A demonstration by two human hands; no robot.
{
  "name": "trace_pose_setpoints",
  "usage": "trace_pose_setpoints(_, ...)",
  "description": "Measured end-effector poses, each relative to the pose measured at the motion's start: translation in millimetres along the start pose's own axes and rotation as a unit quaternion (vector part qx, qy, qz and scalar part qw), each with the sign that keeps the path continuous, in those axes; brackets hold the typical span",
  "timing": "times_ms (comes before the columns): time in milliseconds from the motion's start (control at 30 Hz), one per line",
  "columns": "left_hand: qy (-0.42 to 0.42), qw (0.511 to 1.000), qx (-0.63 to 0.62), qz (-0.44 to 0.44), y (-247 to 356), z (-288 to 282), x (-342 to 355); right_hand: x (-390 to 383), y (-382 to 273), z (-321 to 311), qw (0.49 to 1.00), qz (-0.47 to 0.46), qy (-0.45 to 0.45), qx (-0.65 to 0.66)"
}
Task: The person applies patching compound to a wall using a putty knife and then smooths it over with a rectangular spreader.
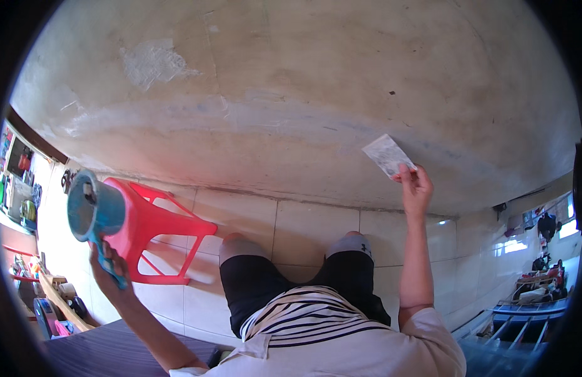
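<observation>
My left hand [108, 267] is wrapped round the handle of a teal plastic dipper [108, 207], which I hold up at the left. Its inside looks greyish, with a small dark and white thing by the upper rim that I cannot make out. My right hand [416, 188] is raised and pinches the lower corner of a flat, whitish rectangular piece [389, 155] with grey smears. The piece is in front of the stained beige wall [291, 151]; whether it touches the wall I cannot tell. Pale, rough patches [154, 63] mark the wall's upper left.
A red plastic stool [140, 232] stands on the tiled floor [316, 223], partly behind the dipper. A dark striped surface [121, 349] lies at lower left. Shelves and clutter fill the far left. A blue metal rack [517, 330] stands at lower right.
</observation>
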State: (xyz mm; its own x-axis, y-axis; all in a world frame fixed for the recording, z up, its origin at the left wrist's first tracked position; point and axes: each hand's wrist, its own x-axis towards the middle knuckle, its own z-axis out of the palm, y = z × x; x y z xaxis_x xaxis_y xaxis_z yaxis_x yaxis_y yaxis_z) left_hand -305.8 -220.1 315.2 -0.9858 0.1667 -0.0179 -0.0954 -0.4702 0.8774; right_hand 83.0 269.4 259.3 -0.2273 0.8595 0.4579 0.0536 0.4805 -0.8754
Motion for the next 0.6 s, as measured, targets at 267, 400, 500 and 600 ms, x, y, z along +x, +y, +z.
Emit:
trace_pose_setpoints(267,0.098,0.981,0.07,0.151,16.5,-70.1,82.1,-17.8,-52.5,102.2,0.981,-0.035,-0.19,-0.033)
trace_pose_setpoints(400,0.164,0.965,0.056,0.197,13.3,-80.8,92.5,-27.9,-97.4,208.3,0.956,-0.185,-0.217,-0.06)
trace_pose_setpoints(500,0.199,0.955,0.053,0.211,7.2,-95.7,99.0,-25.5,-110.2,261.4,0.946,-0.249,-0.192,-0.075)
trace_pose_setpoints(600,0.214,0.951,0.047,0.219,-5.0,-108.2,106.4,-16.3,-118.1,275.3,0.955,-0.249,-0.128,-0.094)
